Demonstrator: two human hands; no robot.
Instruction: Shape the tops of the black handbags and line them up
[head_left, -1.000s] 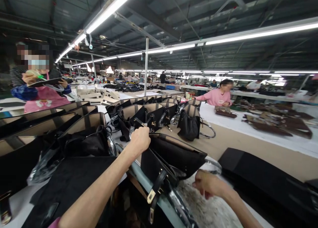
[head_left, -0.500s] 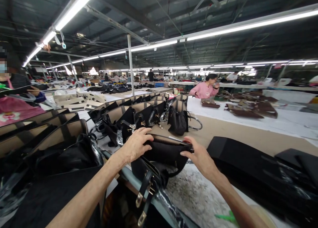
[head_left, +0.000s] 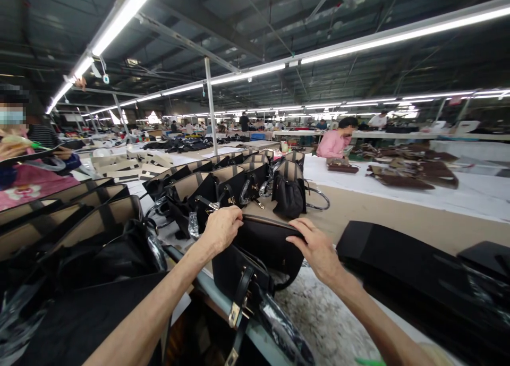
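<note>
A black handbag (head_left: 266, 246) stands on the table edge in front of me, its buckled straps (head_left: 240, 307) hanging down toward me. My left hand (head_left: 220, 228) is closed over the bag's top rim at its left end. My right hand (head_left: 316, 249) grips the rim at the right end, fingers curled over it. Behind the bag, a row of black and tan handbags (head_left: 223, 183) lines the table.
More open bags (head_left: 85, 217) crowd the left side. Flat black pieces (head_left: 402, 265) lie at the right on the brown table (head_left: 382, 217). A person in pink (head_left: 337, 143) works at a far white table; another person (head_left: 24, 164) stands at the left.
My right hand rose from the plastic wrap near the table edge and took the bag's right rim. The bag's mouth, open a second ago, is now pressed shut between both hands.
</note>
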